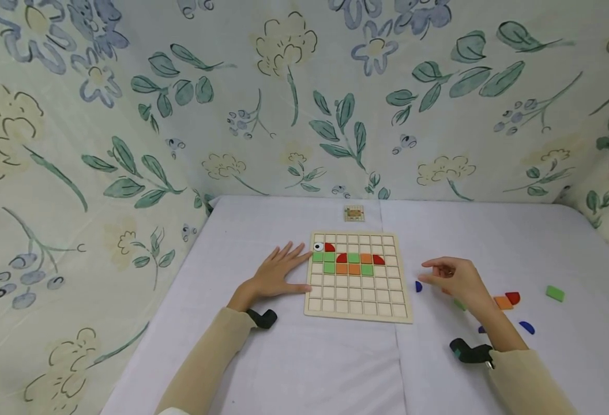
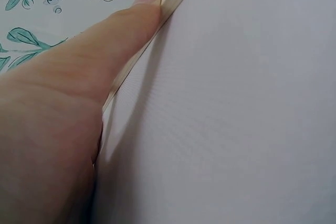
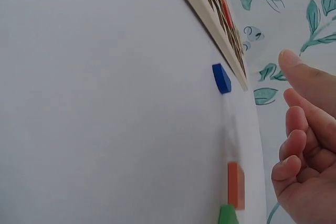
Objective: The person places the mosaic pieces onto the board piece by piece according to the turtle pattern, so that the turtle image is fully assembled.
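Note:
A wooden grid board [image 1: 358, 300] lies on the white-covered table, with red, green and orange pieces and one eye tile [image 1: 318, 246] in its upper squares. My left hand [image 1: 275, 272] is spread at the board's left side, thumb and index fingertip at its edge. The left thumb [image 2: 126, 30] lies along that edge in the left wrist view. To the right of the board, my right hand [image 1: 457, 279] is held over the table, empty, its fingers loosely bent and the thumb apart from them. Nearest it are a blue half-round piece [image 3: 221, 78] and an orange block [image 3: 235, 186].
A small pattern card [image 1: 354, 213] lies behind the board. Farther right are an orange square [image 1: 503, 302], a red quarter-round piece [image 1: 512, 297], a green block [image 1: 555, 293] and another blue half-round [image 1: 527, 327]. A floral curtain [image 1: 304, 138] stands behind the table.

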### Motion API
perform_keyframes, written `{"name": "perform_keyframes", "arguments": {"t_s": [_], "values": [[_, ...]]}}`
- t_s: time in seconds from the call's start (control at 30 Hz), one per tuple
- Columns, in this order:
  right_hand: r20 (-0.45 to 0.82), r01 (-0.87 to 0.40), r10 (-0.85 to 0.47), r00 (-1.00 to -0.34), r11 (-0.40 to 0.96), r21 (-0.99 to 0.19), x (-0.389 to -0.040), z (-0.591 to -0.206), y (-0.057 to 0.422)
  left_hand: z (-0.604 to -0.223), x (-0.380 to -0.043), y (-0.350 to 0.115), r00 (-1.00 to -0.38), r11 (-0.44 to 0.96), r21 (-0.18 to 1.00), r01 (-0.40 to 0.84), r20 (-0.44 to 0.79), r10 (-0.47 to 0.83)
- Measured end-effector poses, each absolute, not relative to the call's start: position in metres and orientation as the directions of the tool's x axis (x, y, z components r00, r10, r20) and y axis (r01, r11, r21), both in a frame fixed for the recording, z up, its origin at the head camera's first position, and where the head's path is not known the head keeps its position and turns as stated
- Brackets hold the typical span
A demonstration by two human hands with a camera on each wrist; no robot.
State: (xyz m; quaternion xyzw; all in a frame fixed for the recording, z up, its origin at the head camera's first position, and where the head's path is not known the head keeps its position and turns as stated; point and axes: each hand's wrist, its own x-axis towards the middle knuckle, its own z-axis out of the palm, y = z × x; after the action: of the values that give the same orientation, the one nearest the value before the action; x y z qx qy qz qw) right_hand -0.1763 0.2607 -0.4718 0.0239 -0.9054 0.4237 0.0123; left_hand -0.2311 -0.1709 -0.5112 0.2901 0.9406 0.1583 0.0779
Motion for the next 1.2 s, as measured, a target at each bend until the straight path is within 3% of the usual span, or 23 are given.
{"name": "perform_keyframes", "arguments": {"t_s": [0.43,1.2], "values": [[0.035,-0.039,-0.02,-0.999,0.675,-0.737,-0.158,-0.482,0.298,-0.512,-0.23,-0.171,-0.825,0.784,0.356,0.508,-0.061,0.562],[-0.025,-0.003,-0.03,-0.999,0.698,-0.716,-0.157,-0.493,0.309,-0.514,-0.231,-0.172,-0.826,0.79,0.343,0.508,-0.068,0.56]]}}
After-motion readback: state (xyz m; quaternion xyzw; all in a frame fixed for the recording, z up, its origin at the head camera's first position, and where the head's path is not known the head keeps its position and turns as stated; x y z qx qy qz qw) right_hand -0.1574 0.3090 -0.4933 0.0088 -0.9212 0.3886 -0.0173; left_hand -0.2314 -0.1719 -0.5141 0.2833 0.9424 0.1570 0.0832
